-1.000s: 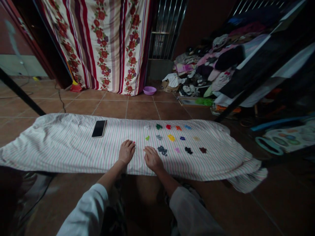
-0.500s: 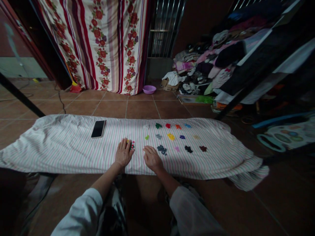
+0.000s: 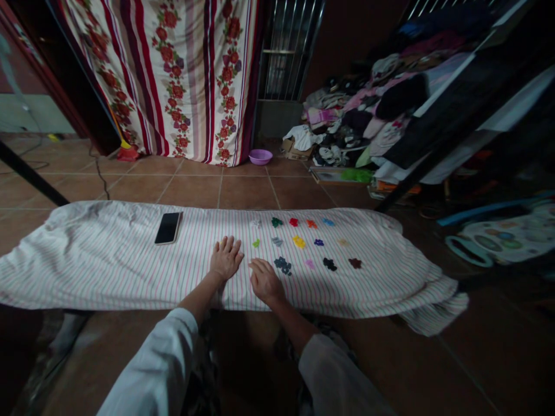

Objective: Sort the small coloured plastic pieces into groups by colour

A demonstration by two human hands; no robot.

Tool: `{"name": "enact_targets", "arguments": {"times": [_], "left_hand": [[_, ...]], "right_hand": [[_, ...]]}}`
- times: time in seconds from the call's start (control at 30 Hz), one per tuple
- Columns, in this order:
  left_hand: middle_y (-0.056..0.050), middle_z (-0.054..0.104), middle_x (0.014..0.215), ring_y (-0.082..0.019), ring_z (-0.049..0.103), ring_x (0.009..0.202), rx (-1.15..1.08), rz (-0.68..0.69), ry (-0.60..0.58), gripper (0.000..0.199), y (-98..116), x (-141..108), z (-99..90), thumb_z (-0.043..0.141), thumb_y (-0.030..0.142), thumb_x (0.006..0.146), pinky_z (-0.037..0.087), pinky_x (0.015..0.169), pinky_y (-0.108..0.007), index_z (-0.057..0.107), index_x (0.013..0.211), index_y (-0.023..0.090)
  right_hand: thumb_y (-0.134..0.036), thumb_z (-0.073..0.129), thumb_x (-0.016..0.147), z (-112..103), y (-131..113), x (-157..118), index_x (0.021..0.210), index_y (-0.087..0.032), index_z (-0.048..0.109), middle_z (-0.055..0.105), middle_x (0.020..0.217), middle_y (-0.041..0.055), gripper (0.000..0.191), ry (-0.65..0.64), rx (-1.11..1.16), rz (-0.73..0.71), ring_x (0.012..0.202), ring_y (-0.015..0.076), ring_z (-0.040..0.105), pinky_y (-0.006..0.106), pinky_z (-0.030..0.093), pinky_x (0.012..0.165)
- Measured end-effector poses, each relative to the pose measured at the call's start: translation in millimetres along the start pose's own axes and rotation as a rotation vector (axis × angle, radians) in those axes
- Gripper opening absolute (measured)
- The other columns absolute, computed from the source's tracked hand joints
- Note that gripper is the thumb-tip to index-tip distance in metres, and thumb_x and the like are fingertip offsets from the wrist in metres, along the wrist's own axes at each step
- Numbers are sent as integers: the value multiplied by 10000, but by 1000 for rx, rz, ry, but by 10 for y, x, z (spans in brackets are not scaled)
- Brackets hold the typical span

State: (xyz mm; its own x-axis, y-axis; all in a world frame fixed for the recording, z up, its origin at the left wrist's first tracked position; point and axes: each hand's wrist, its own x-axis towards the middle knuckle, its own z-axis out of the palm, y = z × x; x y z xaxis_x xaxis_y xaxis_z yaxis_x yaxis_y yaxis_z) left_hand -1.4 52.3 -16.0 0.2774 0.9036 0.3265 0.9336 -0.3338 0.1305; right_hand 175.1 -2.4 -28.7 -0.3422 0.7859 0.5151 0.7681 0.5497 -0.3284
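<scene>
My left hand [image 3: 226, 258] lies flat on the striped cloth [image 3: 121, 271], fingers spread; anything under the palm is hidden. Close by on the right, my right hand [image 3: 265, 281] rests with fingers curled and thumb against them, and whether it holds a small piece I cannot make out. Past it lie little heaps of small coloured pieces, among them dark grey pieces [image 3: 283, 266], light green pieces [image 3: 256, 243], yellow pieces [image 3: 299, 241], black pieces [image 3: 329, 264] and brown pieces [image 3: 355, 263]. Their exact kind is too small to tell.
A phone [image 3: 168, 228] lies on the cloth to the left. Beyond the cloth-covered surface, a purple basin [image 3: 261, 156] stands on the tiled floor by a flowered curtain [image 3: 195, 81]. A pile of clothes [image 3: 368, 115] fills the back right.
My left hand has shifted right, towards my right hand, and its fingers are spread wider. The multicoloured pieces seen beside its fingers before are now out of sight.
</scene>
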Motion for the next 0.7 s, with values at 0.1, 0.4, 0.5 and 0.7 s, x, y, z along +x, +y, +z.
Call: {"name": "enact_targets", "arguments": {"times": [0.1, 0.4, 0.5, 0.7], "left_hand": [[-119, 479, 1404, -305, 351, 1352, -27, 9, 12, 485, 43, 13, 9, 348, 441, 909, 303, 1068, -531, 468, 1333, 238], [-58, 493, 1401, -278, 337, 1363, -16, 117, 31, 442, 64, -249, -80, 356, 410, 917, 309, 1087, -479, 482, 1323, 289], [-37, 477, 1417, -269, 319, 1375, -16, 158, 37, 426, 44, -321, -112, 381, 398, 915, 301, 1102, -482, 486, 1319, 315], [-30, 406, 1468, -244, 257, 1406, -8, 246, 15, 450, -52, -436, -174, 392, 394, 915, 282, 1124, -468, 432, 1360, 335]], "right_hand": [[-94, 450, 827, 15, 11, -6, 1133, -152, 629, 624, 1184, 113, 359, -6, -3, -3, 1180, 228, 498, 422, 443, 1025], [-95, 429, 830, 28, 19, -20, 1146, -158, 620, 623, 1174, 116, 375, 20, 8, -14, 1175, 232, 505, 447, 455, 1008], [-94, 429, 832, 19, 10, -17, 1152, -160, 617, 624, 1170, 117, 377, 24, 11, -22, 1170, 232, 509, 446, 458, 1005], [-92, 433, 830, 7, -1, -11, 1150, -163, 617, 627, 1165, 117, 376, 29, 10, -21, 1166, 230, 512, 447, 458, 1005]]}}
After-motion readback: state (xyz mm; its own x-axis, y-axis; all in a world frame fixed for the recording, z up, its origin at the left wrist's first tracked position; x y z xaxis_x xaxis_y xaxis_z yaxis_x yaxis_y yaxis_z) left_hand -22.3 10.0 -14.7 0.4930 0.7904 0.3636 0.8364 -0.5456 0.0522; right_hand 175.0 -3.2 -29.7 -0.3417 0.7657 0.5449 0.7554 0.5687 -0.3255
